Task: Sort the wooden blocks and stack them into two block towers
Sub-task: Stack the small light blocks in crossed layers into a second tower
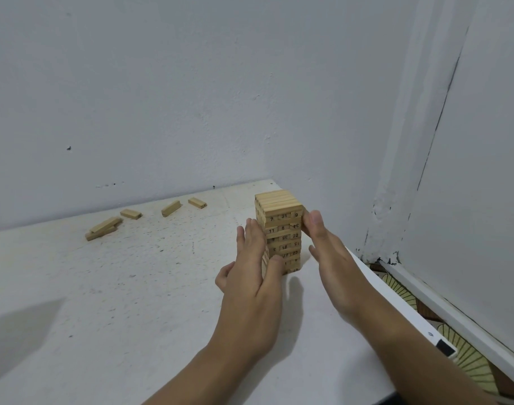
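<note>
1. Left hand (251, 276): released, fingers straight and together, laid flat against the left face of the block tower (283, 220); thumb sticks out to the left, holding nothing.
2. Right hand (330, 258): also released, fingers straight, pressed to the tower's right side; thumb tip sits near the top right corner. No grasp on any single block.
3. Tower stands upright between the two palms, near the back right corner of the white table (133, 287). Layers alternate direction; the end faces toward the camera show printed numbers (7, 31, 9, 11, 8, 35, 22, 12). Lower layers are partly hidden by the left hand.
4. Loose blocks well apart to the left, along the table's back edge: stacked pair of blocks (103, 229), one lying askew on the other; then short block (130, 214); then angled block (171, 208); then far block (197, 202).
5. Grey wall (191, 97) behind and to the right; patterned floor (472, 363) shows past the table's right edge.
</note>
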Demonstrator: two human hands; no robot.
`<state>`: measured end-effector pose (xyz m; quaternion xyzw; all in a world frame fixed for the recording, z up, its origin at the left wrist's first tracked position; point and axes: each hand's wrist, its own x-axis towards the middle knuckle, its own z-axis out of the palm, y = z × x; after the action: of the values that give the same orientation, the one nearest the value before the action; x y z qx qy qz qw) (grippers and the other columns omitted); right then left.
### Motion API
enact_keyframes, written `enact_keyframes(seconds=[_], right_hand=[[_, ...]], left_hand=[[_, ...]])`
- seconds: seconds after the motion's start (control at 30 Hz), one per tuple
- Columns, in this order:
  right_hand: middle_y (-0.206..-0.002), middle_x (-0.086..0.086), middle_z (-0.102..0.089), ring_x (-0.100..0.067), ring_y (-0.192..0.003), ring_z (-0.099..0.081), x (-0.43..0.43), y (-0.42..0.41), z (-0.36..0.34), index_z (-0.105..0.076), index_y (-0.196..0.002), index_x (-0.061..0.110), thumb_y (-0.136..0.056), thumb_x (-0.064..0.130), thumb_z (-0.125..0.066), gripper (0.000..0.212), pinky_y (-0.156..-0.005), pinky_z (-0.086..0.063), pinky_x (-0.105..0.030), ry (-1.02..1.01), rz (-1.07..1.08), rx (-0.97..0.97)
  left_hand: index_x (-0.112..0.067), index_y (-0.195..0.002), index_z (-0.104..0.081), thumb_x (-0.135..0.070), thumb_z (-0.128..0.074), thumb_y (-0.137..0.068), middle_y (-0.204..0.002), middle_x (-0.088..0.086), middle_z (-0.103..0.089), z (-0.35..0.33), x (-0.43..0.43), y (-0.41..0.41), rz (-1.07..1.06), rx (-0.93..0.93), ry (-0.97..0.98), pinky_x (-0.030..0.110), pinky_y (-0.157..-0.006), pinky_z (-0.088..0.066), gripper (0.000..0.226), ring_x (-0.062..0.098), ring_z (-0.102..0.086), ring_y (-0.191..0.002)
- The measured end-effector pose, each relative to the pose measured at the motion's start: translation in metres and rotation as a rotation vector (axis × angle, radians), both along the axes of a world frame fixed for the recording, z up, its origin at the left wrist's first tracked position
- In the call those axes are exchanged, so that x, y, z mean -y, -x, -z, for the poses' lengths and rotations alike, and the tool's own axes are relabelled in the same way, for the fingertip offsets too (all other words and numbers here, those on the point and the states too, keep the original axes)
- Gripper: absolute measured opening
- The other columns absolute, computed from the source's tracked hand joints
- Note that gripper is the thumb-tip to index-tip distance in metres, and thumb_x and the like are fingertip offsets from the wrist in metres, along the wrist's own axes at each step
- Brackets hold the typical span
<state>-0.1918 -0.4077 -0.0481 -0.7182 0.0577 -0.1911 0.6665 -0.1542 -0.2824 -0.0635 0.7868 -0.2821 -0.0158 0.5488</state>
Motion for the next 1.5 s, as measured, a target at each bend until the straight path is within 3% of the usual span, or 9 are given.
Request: enact_keyframes(seconds=[0.07,0.3,0.43,0.53,0.63,0.77,0.97,1.33,1.5], right_hand=[[-0.08,0.061,-0.052,0.039,-0.08,-0.048,-0.001,0.0,0.0,-0.046,-0.107,0.056,-0.097,0.055,-0.02,0.029,-0.067,-0.034,0.01,-0.002,0.009,-0.003],[-0.071,0.06,-0.05,0.039,-0.073,-0.047,-0.003,0.004,-0.004,-0.046,-0.101,0.053,-0.105,0.046,-0.02,0.028,-0.063,-0.034,0.01,0.008,0.028,-0.02],[-0.068,0.059,-0.049,0.04,-0.073,-0.046,-0.004,0.006,-0.005,-0.046,-0.1,0.052,-0.107,0.042,-0.021,0.028,-0.062,-0.033,0.011,0.024,0.017,-0.016],[-0.069,0.059,-0.049,0.04,-0.074,-0.046,-0.004,0.007,-0.006,-0.048,-0.099,0.05,-0.107,0.041,-0.021,0.029,-0.063,-0.033,0.01,0.022,0.019,0.005],[-0.084,0.058,-0.056,0.039,-0.087,-0.049,-0.001,0.002,-0.001,-0.051,-0.113,0.051,-0.106,0.044,-0.021,0.031,-0.07,-0.034,0.01,0.036,0.004,0.03],[-0.132,0.042,-0.056,0.025,-0.125,-0.044,0.007,-0.005,0.01,-0.044,-0.15,0.043,-0.1,0.057,-0.023,0.056,-0.088,-0.035,0.007,0.068,-0.019,0.074],[-0.125,0.05,-0.054,0.027,-0.126,-0.041,0.009,-0.006,0.014,-0.044,-0.148,0.045,-0.099,0.055,-0.027,0.053,-0.094,-0.034,0.005,0.06,-0.026,0.124],[-0.116,0.051,-0.058,0.029,-0.118,-0.046,0.008,-0.008,0.013,-0.049,-0.138,0.046,-0.101,0.049,-0.026,0.044,-0.087,-0.036,0.006,0.047,-0.017,0.142],[-0.137,0.042,-0.052,0.021,-0.133,-0.039,0.012,-0.011,0.014,-0.045,-0.149,0.045,-0.101,0.065,-0.028,0.055,-0.112,-0.032,-0.013,0.055,0.008,0.135]], left_hand=[[-0.056,-0.142,-0.01,-0.042,-0.026,-0.089,-0.135,-0.054,-0.011,-0.001,0.0,-0.001,0.001,0.001,0.004,0.024,-0.121,-0.003,0.056,-0.03,0.007,-0.137],[-0.047,-0.154,-0.008,-0.041,-0.023,-0.089,-0.153,-0.04,-0.005,0.003,0.002,-0.002,0.003,0.002,-0.021,0.028,-0.125,-0.002,0.067,-0.027,0.009,-0.14],[-0.046,-0.154,-0.002,-0.041,-0.02,-0.089,-0.16,-0.033,0.0,0.003,0.002,-0.001,0.005,0.035,-0.074,0.01,-0.109,0.006,0.067,-0.026,0.014,-0.14],[-0.042,-0.158,-0.003,-0.041,-0.02,-0.089,-0.163,-0.031,0.0,0.004,0.002,-0.002,-0.002,0.054,-0.088,0.01,-0.107,0.006,0.07,-0.024,0.014,-0.141],[-0.042,-0.159,-0.003,-0.041,-0.021,-0.089,-0.158,-0.036,0.0,0.003,0.001,-0.003,-0.01,0.064,-0.082,0.015,-0.112,0.005,0.071,-0.025,0.014,-0.141],[-0.044,-0.158,-0.007,-0.039,-0.023,-0.09,-0.15,-0.044,0.0,-0.001,-0.002,-0.004,-0.02,0.08,-0.035,0.014,-0.11,0.002,0.07,-0.027,0.011,-0.139],[-0.044,-0.158,-0.011,-0.034,-0.023,-0.09,-0.159,-0.036,-0.004,-0.004,0.0,-0.005,-0.008,0.061,-0.007,0.023,-0.12,-0.001,0.07,-0.027,0.01,-0.139],[-0.039,-0.161,-0.003,-0.036,-0.019,-0.091,-0.165,-0.029,0.002,-0.003,0.001,-0.005,0.002,0.107,-0.084,0.014,-0.111,0.004,0.072,-0.023,0.016,-0.141],[-0.045,-0.158,-0.008,-0.033,-0.021,-0.09,-0.152,-0.044,0.002,-0.007,0.0,-0.005,-0.002,0.113,-0.048,0.017,-0.115,0.002,0.07,-0.027,0.013,-0.139]])
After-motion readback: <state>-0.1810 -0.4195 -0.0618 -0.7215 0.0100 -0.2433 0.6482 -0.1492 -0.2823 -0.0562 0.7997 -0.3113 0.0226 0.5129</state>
